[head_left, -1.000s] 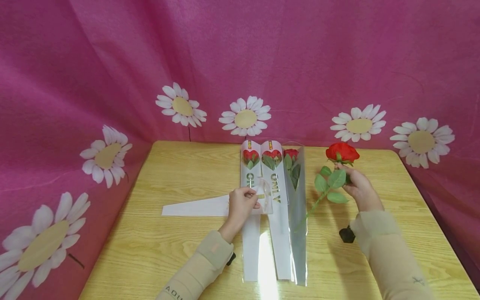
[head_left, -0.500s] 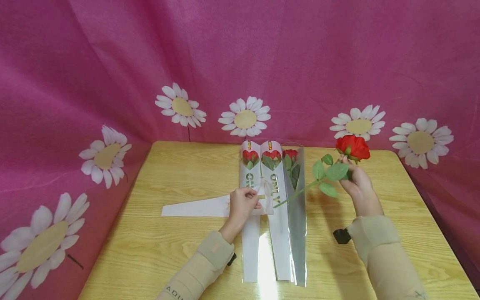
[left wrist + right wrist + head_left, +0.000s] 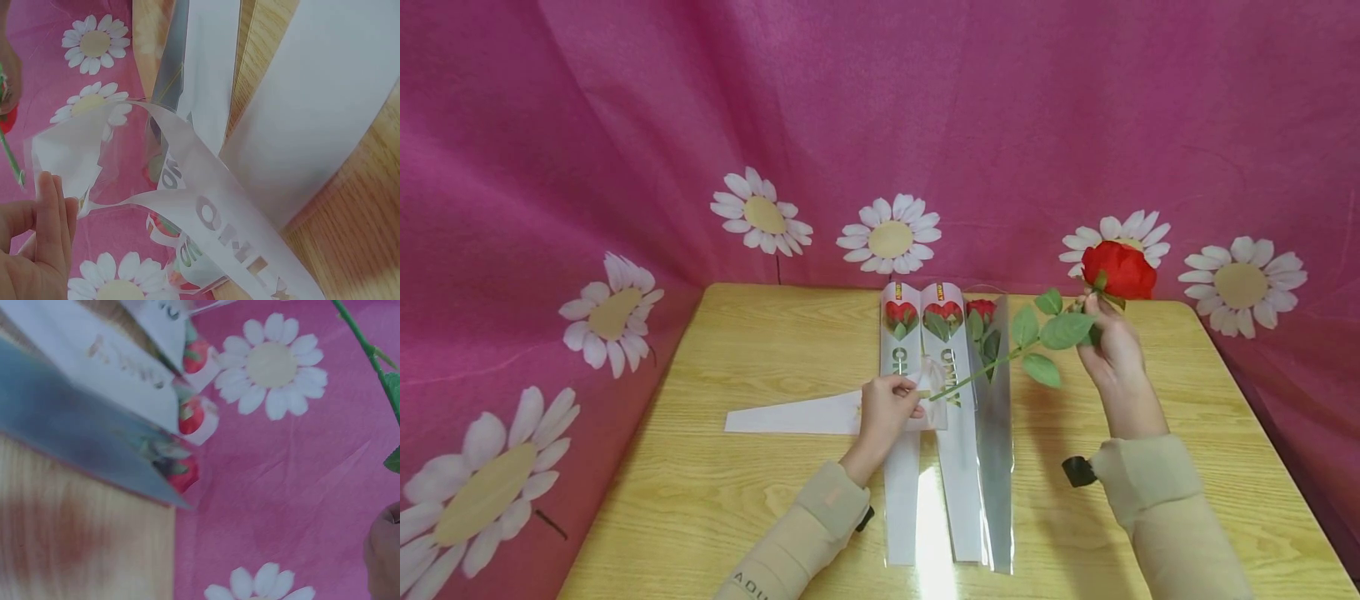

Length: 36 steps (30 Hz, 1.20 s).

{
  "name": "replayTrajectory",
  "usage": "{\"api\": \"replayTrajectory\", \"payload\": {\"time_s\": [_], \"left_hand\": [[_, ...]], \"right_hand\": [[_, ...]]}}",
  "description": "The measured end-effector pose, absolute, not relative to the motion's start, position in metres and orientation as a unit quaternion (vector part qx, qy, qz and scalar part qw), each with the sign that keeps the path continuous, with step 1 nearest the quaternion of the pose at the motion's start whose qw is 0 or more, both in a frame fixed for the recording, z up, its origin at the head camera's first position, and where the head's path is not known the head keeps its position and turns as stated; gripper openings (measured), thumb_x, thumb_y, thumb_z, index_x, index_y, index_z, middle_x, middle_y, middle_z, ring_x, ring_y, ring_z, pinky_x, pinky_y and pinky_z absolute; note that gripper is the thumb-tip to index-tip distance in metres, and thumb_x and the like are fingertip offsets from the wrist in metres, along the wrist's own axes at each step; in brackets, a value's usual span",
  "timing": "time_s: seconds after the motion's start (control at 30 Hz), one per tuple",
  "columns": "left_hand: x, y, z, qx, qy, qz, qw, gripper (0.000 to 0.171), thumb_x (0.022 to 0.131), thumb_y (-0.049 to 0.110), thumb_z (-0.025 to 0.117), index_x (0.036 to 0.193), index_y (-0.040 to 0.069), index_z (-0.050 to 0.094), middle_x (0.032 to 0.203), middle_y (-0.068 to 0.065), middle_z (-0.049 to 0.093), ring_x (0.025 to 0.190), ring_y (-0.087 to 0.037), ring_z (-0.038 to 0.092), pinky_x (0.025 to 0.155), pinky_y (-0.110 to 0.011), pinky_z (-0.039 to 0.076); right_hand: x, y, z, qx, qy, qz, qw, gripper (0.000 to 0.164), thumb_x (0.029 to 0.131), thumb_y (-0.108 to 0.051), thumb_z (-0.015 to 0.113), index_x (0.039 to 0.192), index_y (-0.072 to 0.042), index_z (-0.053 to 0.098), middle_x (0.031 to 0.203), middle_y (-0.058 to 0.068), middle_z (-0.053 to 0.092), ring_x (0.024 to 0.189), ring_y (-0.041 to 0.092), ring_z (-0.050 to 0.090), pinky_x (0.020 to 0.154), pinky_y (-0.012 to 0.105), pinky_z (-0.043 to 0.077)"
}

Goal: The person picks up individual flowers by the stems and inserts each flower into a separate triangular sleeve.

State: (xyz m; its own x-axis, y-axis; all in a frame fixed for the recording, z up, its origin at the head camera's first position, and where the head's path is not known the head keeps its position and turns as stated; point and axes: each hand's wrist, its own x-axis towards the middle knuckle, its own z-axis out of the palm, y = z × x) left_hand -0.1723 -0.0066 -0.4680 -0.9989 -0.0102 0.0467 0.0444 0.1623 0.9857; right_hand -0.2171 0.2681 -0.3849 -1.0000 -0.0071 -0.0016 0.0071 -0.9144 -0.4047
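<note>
My left hand [image 3: 886, 410] pinches the mouth end of a white flower sleeve [image 3: 797, 415] with a clear window. The sleeve lies crosswise, its narrow end to the left. In the left wrist view its mouth gapes, and "ONLY" lettering [image 3: 234, 240] runs down it. My right hand [image 3: 1118, 358] grips a red rose [image 3: 1118, 271] just below the bloom, raised at the right. The rose's green stem [image 3: 973, 377] slants down-left, its tip overlapping the sleeve's mouth in the head view. The left wrist view shows the stem tip [image 3: 22, 180] apart from the clear film.
Two white-sleeved roses [image 3: 901, 492] [image 3: 961, 492] with heart windows lie side by side under the held sleeve. A grey-sleeved rose [image 3: 997, 467] lies against their right side. A pink daisy-print cloth [image 3: 1000, 125] rises behind the wooden table [image 3: 760, 333].
My right hand has raised the rose and tilted it, bloom going up and right. Its stem tip has swung left to the sleeve's mouth. My left hand has stayed put.
</note>
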Motion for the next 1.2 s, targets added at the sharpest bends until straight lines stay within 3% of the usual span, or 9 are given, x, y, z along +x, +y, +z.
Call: {"api": "replayTrajectory", "payload": {"time_s": [0.17,0.47,0.6,0.73,0.97,1.2], "left_hand": [[-0.172,-0.006,-0.467,-0.018,-0.767,-0.641,0.028,0.008,0.075,-0.013,0.056,0.077,-0.014,0.064,0.061,-0.021,0.063,0.047,-0.025,0.063,0.051,-0.043,0.056],[-0.172,-0.004,-0.466,-0.036,-0.784,-0.619,0.040,0.009,0.074,-0.012,0.056,0.078,-0.013,0.065,0.060,-0.018,0.063,0.046,-0.021,0.062,0.046,-0.030,0.055],[-0.171,-0.002,-0.462,-0.033,-0.787,-0.616,0.031,0.010,0.075,-0.012,0.056,0.080,-0.013,0.065,0.061,-0.018,0.063,0.047,-0.022,0.063,0.044,-0.023,0.053],[-0.170,0.000,-0.459,-0.038,-0.784,-0.619,0.028,0.011,0.076,-0.011,0.056,0.083,-0.015,0.064,0.063,-0.019,0.064,0.048,-0.023,0.063,0.044,-0.019,0.052],[-0.169,0.004,-0.455,-0.046,-0.787,-0.614,0.027,0.012,0.078,-0.010,0.056,0.084,-0.015,0.064,0.066,-0.020,0.065,0.049,-0.021,0.064,0.044,-0.019,0.052],[-0.170,0.009,-0.448,-0.045,-0.786,-0.616,0.040,0.012,0.077,-0.010,0.055,0.082,-0.014,0.065,0.065,-0.018,0.064,0.048,-0.019,0.063,0.044,-0.018,0.052]], "right_hand": [[-0.214,0.259,-0.372,0.005,0.228,-0.973,-0.034,0.006,0.090,0.004,0.045,0.093,0.009,0.048,0.079,0.016,0.054,0.072,0.023,0.054,0.067,0.026,0.049],[-0.204,0.241,-0.354,0.033,0.306,-0.939,-0.152,0.006,0.081,0.010,0.058,0.082,0.012,0.063,0.078,0.015,0.060,0.068,0.021,0.060,0.063,0.024,0.054],[-0.199,0.229,-0.345,0.032,0.372,-0.902,-0.215,0.007,0.077,0.009,0.064,0.084,0.010,0.065,0.076,0.013,0.064,0.069,0.018,0.060,0.064,0.022,0.053],[-0.193,0.217,-0.340,-0.003,0.442,-0.856,-0.267,0.010,0.078,0.011,0.062,0.085,0.006,0.067,0.076,0.010,0.067,0.069,0.014,0.059,0.066,0.021,0.052],[-0.187,0.201,-0.343,-0.020,0.531,-0.800,-0.278,0.014,0.081,0.009,0.061,0.081,-0.003,0.068,0.073,0.002,0.067,0.066,0.008,0.059,0.062,0.018,0.051],[-0.184,0.191,-0.356,-0.001,0.568,-0.773,-0.282,0.018,0.081,0.008,0.061,0.080,-0.008,0.069,0.072,-0.001,0.067,0.069,0.009,0.062,0.067,0.018,0.052]]}}
